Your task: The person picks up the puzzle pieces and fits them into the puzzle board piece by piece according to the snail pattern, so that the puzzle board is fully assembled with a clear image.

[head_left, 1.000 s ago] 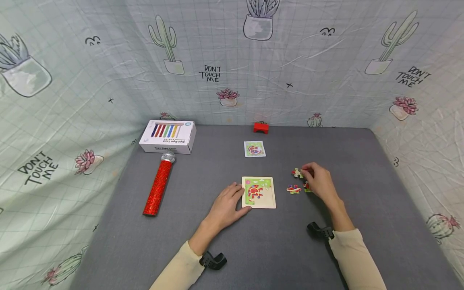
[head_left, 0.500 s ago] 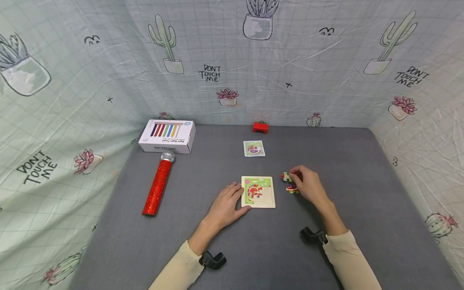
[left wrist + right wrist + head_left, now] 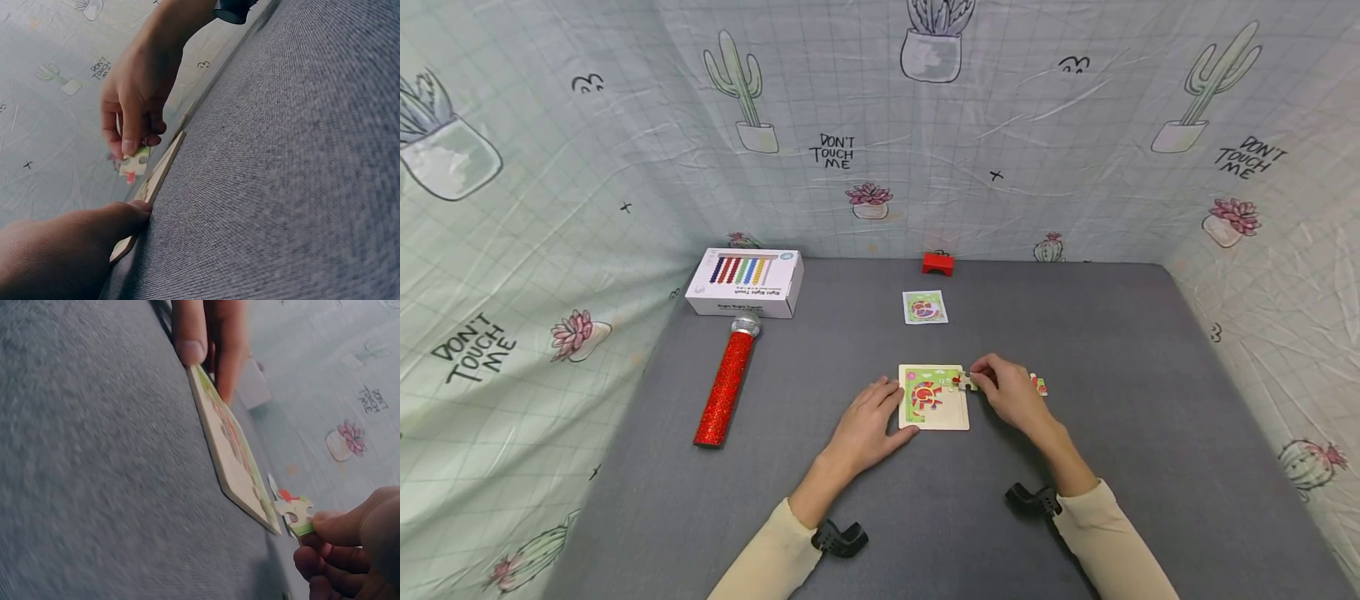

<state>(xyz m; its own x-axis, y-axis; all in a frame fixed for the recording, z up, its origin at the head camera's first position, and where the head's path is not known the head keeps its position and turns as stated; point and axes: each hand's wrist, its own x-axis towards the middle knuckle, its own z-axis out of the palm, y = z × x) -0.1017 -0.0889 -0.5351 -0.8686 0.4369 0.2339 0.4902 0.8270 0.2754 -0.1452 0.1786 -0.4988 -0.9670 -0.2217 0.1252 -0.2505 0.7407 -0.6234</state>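
Observation:
A square wooden puzzle board (image 3: pixel 951 414) lies on the grey table, with a red and green picture filling its left and top parts and bare wood at lower right. My left hand (image 3: pixel 867 427) rests at its left side, fingers on the edge and thumb at the near corner. Thumb and fingertips of my right hand (image 3: pixel 1013 397) pinch a jigsaw piece (image 3: pixel 297 515), cream with a red tab and a green edge, over the board's upper right edge. Beyond that hand, a loose jigsaw piece (image 3: pixel 1039 385) shows partly; the hand hides what else lies there.
Behind the board lies a small picture card (image 3: pixel 925 308), with a red arched block (image 3: pixel 937 265) farther back. To the left are a glittery red microphone (image 3: pixel 726 390) and a white box (image 3: pixel 743 287) with coloured bars. Printed cloth (image 3: pixel 1037 108) hangs around the table.
My right hand has carried the pinched jigsaw piece leftward from the loose pieces to the board's right edge. My left hand has stayed on the board.

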